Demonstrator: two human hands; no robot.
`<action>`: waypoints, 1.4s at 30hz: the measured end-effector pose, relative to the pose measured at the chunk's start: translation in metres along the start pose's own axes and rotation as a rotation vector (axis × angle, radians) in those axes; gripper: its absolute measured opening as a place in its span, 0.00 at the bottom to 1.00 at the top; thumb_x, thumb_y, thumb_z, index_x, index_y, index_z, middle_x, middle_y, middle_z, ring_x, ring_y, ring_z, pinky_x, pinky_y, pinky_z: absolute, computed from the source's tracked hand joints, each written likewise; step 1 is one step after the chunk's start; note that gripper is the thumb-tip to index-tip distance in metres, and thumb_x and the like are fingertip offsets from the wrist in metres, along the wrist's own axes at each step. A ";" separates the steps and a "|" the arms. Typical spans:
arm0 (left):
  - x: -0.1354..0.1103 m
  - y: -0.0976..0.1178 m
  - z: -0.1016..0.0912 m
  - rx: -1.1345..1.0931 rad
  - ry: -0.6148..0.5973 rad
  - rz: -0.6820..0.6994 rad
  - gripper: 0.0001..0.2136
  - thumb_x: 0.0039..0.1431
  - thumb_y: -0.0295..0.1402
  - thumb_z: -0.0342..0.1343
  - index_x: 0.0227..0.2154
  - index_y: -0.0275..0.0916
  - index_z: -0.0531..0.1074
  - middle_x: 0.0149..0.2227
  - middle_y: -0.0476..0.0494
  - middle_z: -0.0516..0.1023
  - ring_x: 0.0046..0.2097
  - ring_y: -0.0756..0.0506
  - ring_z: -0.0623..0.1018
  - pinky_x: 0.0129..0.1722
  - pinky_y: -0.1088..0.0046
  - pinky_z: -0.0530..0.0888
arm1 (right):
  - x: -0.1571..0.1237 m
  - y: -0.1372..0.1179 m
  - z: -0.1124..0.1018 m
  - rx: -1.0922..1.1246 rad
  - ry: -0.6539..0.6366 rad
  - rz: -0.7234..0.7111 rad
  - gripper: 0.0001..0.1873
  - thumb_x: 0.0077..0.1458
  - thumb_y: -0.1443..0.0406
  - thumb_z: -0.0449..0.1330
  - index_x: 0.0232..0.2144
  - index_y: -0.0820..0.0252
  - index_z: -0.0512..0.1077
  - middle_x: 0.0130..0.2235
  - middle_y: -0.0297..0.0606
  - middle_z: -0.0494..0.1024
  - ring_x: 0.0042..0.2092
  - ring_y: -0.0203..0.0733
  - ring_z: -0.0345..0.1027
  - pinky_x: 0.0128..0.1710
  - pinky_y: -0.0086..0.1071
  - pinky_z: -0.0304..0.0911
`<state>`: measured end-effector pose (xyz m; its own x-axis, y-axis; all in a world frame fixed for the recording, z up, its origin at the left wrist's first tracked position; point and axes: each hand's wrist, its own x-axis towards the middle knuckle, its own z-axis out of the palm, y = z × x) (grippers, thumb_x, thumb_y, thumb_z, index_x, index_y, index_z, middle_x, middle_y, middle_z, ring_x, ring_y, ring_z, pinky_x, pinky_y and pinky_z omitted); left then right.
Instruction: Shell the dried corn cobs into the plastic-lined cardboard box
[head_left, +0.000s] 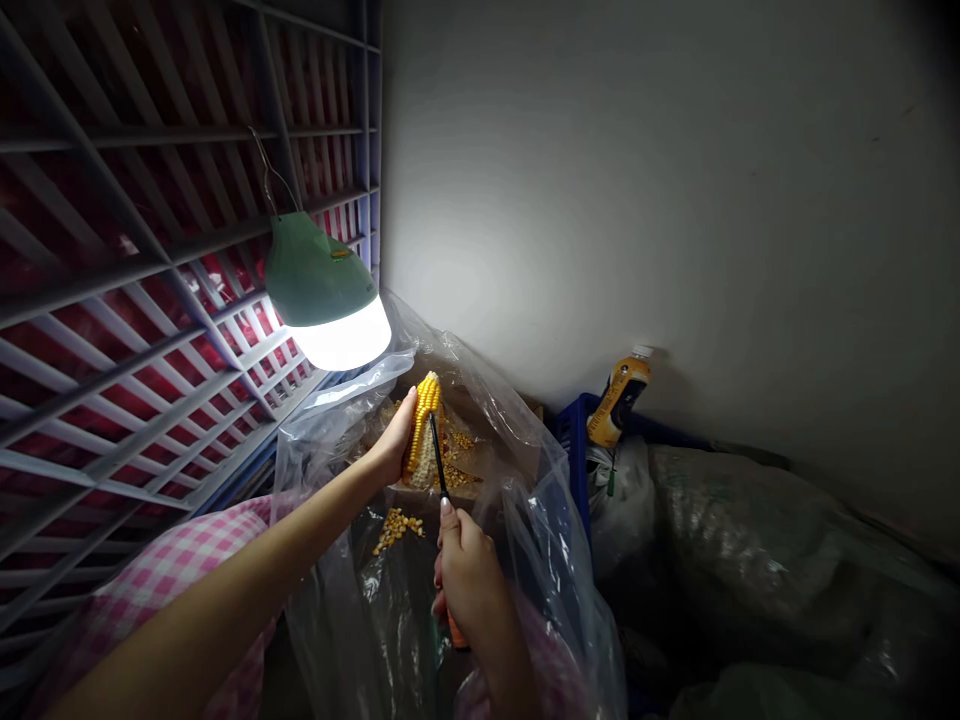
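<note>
My left hand (394, 440) is closed around a yellow corn cob (422, 410), held upright and slightly tilted. A strip of the cob on its right and lower side is bare of kernels. In my right hand (469, 560) is a screwdriver (439, 460) with a dark shaft and an orange handle end showing below the fist. Its tip touches the cob or lies just in front of it. Behind and under the cob, loose corn kernels (457, 465) lie in a cardboard box (517, 430). More kernels (397, 528) rest on clear plastic sheeting (540, 500) nearer me.
A lit green lamp (319, 265) hangs by a wire from stacked slatted crates (180, 260) on the left. At right, a yellow drink bottle (621, 395) leans in a blue crate (576, 460) beside large filled sacks (765, 540). A pale wall (637, 180) stands behind.
</note>
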<state>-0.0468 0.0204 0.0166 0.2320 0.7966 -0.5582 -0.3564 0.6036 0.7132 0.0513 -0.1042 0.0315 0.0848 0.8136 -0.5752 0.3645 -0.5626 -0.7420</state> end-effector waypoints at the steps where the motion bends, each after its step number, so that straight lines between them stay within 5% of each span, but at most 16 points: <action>1: 0.000 0.000 0.000 0.000 0.002 0.000 0.28 0.49 0.59 0.38 0.32 0.40 0.71 0.19 0.47 0.72 0.22 0.47 0.72 0.27 0.69 0.71 | 0.000 -0.001 0.000 -0.001 -0.001 0.000 0.21 0.56 0.50 0.36 0.27 0.58 0.58 0.18 0.27 0.60 0.10 0.30 0.54 0.09 0.25 0.51; 7: 0.006 -0.007 -0.007 0.088 0.001 0.099 0.32 0.51 0.58 0.33 0.39 0.38 0.71 0.29 0.41 0.77 0.31 0.43 0.76 0.34 0.66 0.73 | 0.003 -0.003 0.002 -0.036 0.019 -0.013 0.21 0.57 0.51 0.36 0.26 0.58 0.58 0.18 0.28 0.60 0.11 0.30 0.54 0.09 0.25 0.51; 12: 0.012 -0.009 -0.015 0.432 0.215 0.377 0.31 0.54 0.54 0.35 0.42 0.35 0.71 0.37 0.39 0.78 0.41 0.41 0.75 0.44 0.67 0.69 | 0.014 0.002 0.021 0.041 0.063 -0.030 0.18 0.57 0.52 0.39 0.27 0.58 0.58 0.16 0.27 0.58 0.12 0.30 0.53 0.10 0.24 0.50; 15: 0.012 -0.008 -0.017 0.596 0.322 0.450 0.30 0.55 0.53 0.34 0.42 0.34 0.71 0.42 0.38 0.76 0.45 0.39 0.73 0.47 0.66 0.66 | 0.017 -0.001 0.034 0.316 -0.065 0.049 0.19 0.57 0.51 0.37 0.27 0.57 0.56 0.15 0.26 0.58 0.11 0.29 0.50 0.10 0.23 0.50; 18: 0.011 -0.007 -0.018 0.647 0.343 0.430 0.31 0.55 0.53 0.33 0.42 0.32 0.71 0.44 0.36 0.75 0.46 0.38 0.72 0.48 0.66 0.65 | 0.016 -0.006 0.037 0.566 -0.227 0.089 0.21 0.57 0.49 0.34 0.27 0.57 0.55 0.15 0.25 0.58 0.11 0.28 0.49 0.12 0.22 0.51; 20: 0.009 -0.005 -0.018 0.652 0.336 0.409 0.32 0.55 0.53 0.32 0.41 0.31 0.71 0.43 0.35 0.75 0.46 0.38 0.72 0.48 0.66 0.64 | 0.015 -0.008 0.036 0.543 -0.230 0.072 0.21 0.56 0.49 0.34 0.27 0.57 0.55 0.16 0.25 0.59 0.12 0.28 0.50 0.12 0.22 0.51; 24: 0.006 -0.003 -0.018 0.708 0.318 0.373 0.32 0.55 0.52 0.32 0.40 0.31 0.71 0.42 0.34 0.75 0.45 0.38 0.72 0.47 0.66 0.64 | 0.018 -0.004 0.036 0.131 0.107 -0.032 0.16 0.56 0.53 0.43 0.25 0.58 0.57 0.19 0.31 0.61 0.14 0.30 0.53 0.12 0.24 0.49; 26: 0.006 -0.004 -0.019 0.737 0.310 0.345 0.32 0.55 0.52 0.32 0.40 0.31 0.71 0.43 0.34 0.74 0.46 0.38 0.72 0.48 0.65 0.63 | 0.020 -0.002 0.036 0.082 0.150 -0.043 0.16 0.56 0.54 0.43 0.25 0.58 0.57 0.20 0.32 0.62 0.14 0.30 0.53 0.12 0.25 0.48; 32: 0.011 -0.010 -0.024 0.763 0.336 0.328 0.31 0.54 0.53 0.34 0.38 0.30 0.72 0.43 0.32 0.74 0.46 0.37 0.72 0.48 0.66 0.63 | 0.022 -0.002 0.030 0.531 -0.299 0.073 0.23 0.57 0.50 0.31 0.26 0.57 0.55 0.15 0.26 0.57 0.12 0.28 0.47 0.13 0.23 0.50; 38: 0.012 -0.011 -0.026 0.728 0.337 0.301 0.31 0.53 0.54 0.35 0.36 0.31 0.73 0.41 0.33 0.75 0.45 0.37 0.73 0.47 0.66 0.64 | 0.027 0.005 0.041 0.008 0.187 -0.069 0.15 0.56 0.56 0.45 0.24 0.58 0.58 0.21 0.34 0.64 0.16 0.31 0.55 0.13 0.25 0.50; 40: 0.011 -0.012 -0.026 0.728 0.321 0.280 0.32 0.53 0.54 0.34 0.37 0.30 0.73 0.41 0.32 0.75 0.45 0.37 0.73 0.47 0.65 0.64 | 0.026 0.003 0.039 0.088 0.118 -0.047 0.16 0.57 0.55 0.43 0.24 0.58 0.57 0.20 0.33 0.63 0.15 0.31 0.54 0.13 0.25 0.51; 42: 0.012 -0.013 -0.027 0.730 0.312 0.269 0.33 0.53 0.54 0.34 0.38 0.30 0.72 0.42 0.31 0.75 0.44 0.37 0.73 0.47 0.64 0.65 | 0.024 -0.002 0.033 0.323 -0.093 0.030 0.19 0.58 0.53 0.37 0.24 0.57 0.56 0.16 0.28 0.60 0.13 0.29 0.51 0.13 0.24 0.51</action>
<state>-0.0639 0.0213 -0.0107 -0.0761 0.9355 -0.3450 0.3364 0.3498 0.8743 0.0221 -0.0882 0.0077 0.0011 0.7874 -0.6165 0.0491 -0.6158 -0.7864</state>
